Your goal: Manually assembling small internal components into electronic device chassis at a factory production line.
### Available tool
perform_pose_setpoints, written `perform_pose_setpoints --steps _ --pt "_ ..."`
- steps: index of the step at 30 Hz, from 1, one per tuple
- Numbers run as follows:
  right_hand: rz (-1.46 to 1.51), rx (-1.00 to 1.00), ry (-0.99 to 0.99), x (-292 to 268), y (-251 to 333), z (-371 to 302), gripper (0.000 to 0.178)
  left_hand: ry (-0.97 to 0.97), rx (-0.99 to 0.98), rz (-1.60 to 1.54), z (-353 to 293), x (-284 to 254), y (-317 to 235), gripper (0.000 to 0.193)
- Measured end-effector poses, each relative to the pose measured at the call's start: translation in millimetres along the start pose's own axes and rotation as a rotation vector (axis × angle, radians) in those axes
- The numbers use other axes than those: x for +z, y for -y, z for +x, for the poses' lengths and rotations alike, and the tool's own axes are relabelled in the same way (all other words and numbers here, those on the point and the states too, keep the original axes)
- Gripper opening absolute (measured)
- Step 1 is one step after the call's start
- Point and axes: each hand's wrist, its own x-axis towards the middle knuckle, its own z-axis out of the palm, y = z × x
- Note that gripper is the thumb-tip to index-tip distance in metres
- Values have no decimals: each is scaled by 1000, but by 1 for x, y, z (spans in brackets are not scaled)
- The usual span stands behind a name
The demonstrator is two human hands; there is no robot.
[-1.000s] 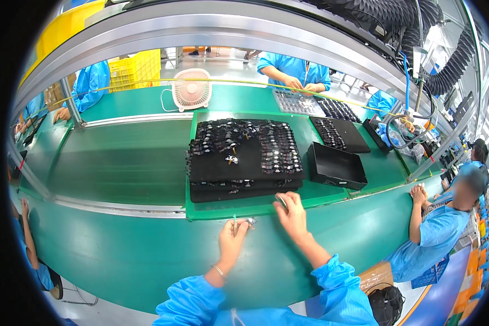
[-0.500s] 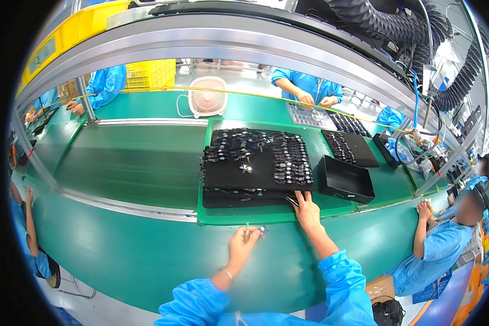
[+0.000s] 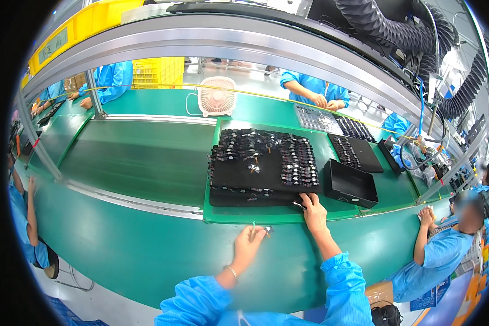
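My left hand (image 3: 246,249) is pinched closed above the green bench, just in front of the mat edge. A small dark electronic part (image 3: 269,230) with a pale face sticks out from its fingertips. A thin greenish tip (image 3: 254,224) also shows above the fingers; what it belongs to is hidden. My right hand (image 3: 315,216) is at the front edge of the stacked black trays (image 3: 239,176), fingers closed round a thin silvery tool (image 3: 299,205) that looks like tweezers. Rows of similar small parts (image 3: 300,163) cover the upper tray, with one loose part (image 3: 254,165) on its bare middle.
An open black box (image 3: 350,183) stands right of the trays. Behind it lies another black tray (image 3: 367,155) with parts. A pink fan (image 3: 217,98) stands at the back. Co-workers sit across and at both sides. A metal frame (image 3: 201,41) spans overhead.
The whole view has shifted slightly, so the bench appears farther right. My right hand's silvery tool has turned a little at the tray edge. My left hand keeps its pinch on the small part.
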Motion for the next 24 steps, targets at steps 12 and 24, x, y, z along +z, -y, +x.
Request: perform_pose_setpoints --steps 12,24 --pt "610 78 315 -51 73 57 31 -267 335 379 76 -28 -104 18" --pt "558 110 637 -32 76 134 24 -55 330 824 146 -41 -110 19"
